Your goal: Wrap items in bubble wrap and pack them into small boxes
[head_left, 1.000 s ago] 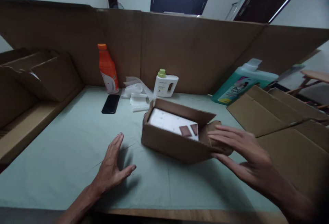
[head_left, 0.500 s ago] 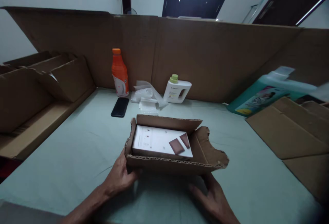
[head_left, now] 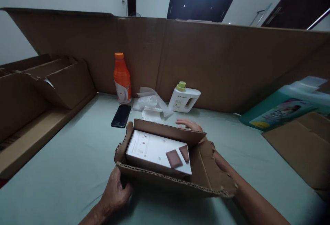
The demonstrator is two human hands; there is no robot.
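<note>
Where the cardboard box (head_left: 165, 131) points: its long axis runs left to right, ragged flap end to the right and angled nearer the viewer; it sits midway across the green cloth (head_left: 77, 170).
Changed since half a second ago: the box's right end has swung nearer, and the right hand (head_left: 189, 124) has gone from the front wall to behind the far one.
Box's look: brown, open-topped, torn edges, with a white package (head_left: 151, 147) bearing brown squares inside.
Right fingers: loosely extended, unclenched.
Left hand (head_left: 114, 190): at the near left corner; fingers partly hidden, so cannot tell whether they grasp.
</note>
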